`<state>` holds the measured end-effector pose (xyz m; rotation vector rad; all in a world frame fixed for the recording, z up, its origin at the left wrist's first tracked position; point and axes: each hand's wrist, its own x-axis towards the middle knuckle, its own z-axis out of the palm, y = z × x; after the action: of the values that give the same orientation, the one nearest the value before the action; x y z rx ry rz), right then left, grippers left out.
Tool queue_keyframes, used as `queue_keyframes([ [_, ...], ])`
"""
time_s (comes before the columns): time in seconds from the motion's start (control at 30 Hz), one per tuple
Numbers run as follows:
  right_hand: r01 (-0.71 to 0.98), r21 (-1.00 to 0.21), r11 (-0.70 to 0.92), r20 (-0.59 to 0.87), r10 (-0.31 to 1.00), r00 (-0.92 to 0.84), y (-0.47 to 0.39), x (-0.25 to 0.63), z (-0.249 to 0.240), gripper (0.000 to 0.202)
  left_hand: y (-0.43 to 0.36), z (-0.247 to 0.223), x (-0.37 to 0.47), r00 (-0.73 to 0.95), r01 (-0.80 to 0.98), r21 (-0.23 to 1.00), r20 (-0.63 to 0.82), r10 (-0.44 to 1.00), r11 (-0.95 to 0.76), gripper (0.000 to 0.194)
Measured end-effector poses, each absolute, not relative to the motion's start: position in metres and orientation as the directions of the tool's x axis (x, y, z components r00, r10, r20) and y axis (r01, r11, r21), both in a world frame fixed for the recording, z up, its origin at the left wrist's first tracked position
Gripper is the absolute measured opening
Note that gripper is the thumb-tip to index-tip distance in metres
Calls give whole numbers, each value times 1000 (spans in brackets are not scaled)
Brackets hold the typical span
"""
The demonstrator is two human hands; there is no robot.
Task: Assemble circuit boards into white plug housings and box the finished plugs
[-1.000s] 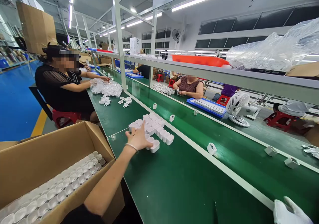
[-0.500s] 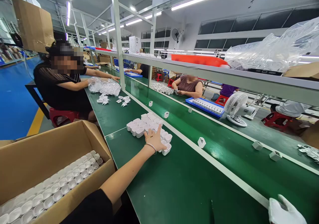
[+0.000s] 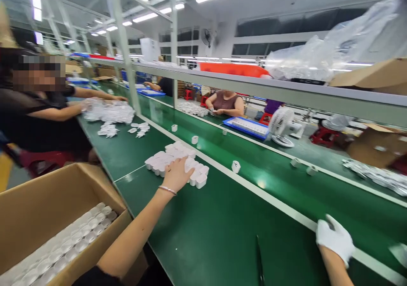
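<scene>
My bare left hand [image 3: 178,173], with a bracelet at its wrist, rests on the near side of a cluster of small white plastic housings [image 3: 159,161] on the green bench. Its thumb stands apart from the fingers, whose tips partly hide behind the hand; it lies over the pieces without a visible grip. My right hand [image 3: 333,237] wears a white glove and hovers by the white strip along the belt. Thumb and fingers are parted, with nothing seen between them. On the belt stands a single white housing [image 3: 235,166].
A cardboard box [image 3: 41,192] with rows of white cups stands at the left. A thin dark stick [image 3: 260,260] lies on the bench near me. Plastic-bagged parts [image 3: 110,110] lie before a co-worker at left. A shelf rail [image 3: 222,80] crosses above the belt; a white fan [image 3: 281,124] stands beyond.
The view has swung right, so the scene has shifted left. My right hand has come further into view. My left hand's fingers look less spread. A blurred whitish piece appears at the right edge.
</scene>
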<state>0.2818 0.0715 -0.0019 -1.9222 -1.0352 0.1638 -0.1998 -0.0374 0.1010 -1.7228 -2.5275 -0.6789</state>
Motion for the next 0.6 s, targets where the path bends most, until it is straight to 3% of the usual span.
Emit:
queue_keyframes([
  [0.07,613,-750,-249,295,703,646,67,276,3,45,-36,95,-196,-281,931,306,252,926,199,37],
  [0.2,654,-678,-336,395,584,710,64,296,12,39,-23,60,-195,-27,999,52,255,967,14,20],
  [0.3,569,-685,-455,379,445,811,52,324,23,45,-8,33,-200,70,997,4,310,948,-75,15],
  [0.43,452,-729,-515,278,380,882,33,333,34,46,-2,28,-183,135,965,176,299,945,-193,11],
  [0.5,479,-732,-485,251,461,851,31,317,39,38,-7,38,-156,209,921,283,224,952,-269,13],
  [0.6,604,-726,-329,242,699,672,29,269,49,23,-15,53,-105,341,830,442,81,936,-341,21],
])
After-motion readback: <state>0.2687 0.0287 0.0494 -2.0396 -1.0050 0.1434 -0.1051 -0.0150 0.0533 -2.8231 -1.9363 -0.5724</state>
